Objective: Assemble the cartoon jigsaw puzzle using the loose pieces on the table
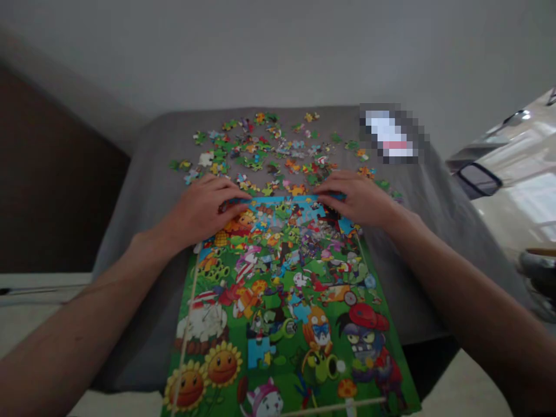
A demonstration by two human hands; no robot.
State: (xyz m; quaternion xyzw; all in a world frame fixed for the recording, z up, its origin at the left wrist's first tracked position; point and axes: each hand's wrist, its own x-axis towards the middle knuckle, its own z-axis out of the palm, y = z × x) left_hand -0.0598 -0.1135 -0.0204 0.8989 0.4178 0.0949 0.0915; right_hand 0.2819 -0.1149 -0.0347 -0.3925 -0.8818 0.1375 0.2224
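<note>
A jigsaw puzzle board with a bright cartoon picture of sunflowers and green plants lies in front of me, its far part covered with puzzle pieces. My left hand is at its far left corner, fingers and thumb closed around the blue far edge. At the far right corner my right hand grips the same edge between thumb and fingers. A loose blue puzzle piece rests on the printed green area. Many more loose pieces are scattered beyond the board.
Everything lies on a grey cloth-covered surface against a pale wall. A pixelated white object is at the back right. Thin wooden strips run along the board's borders. Shiny items stand off to the right.
</note>
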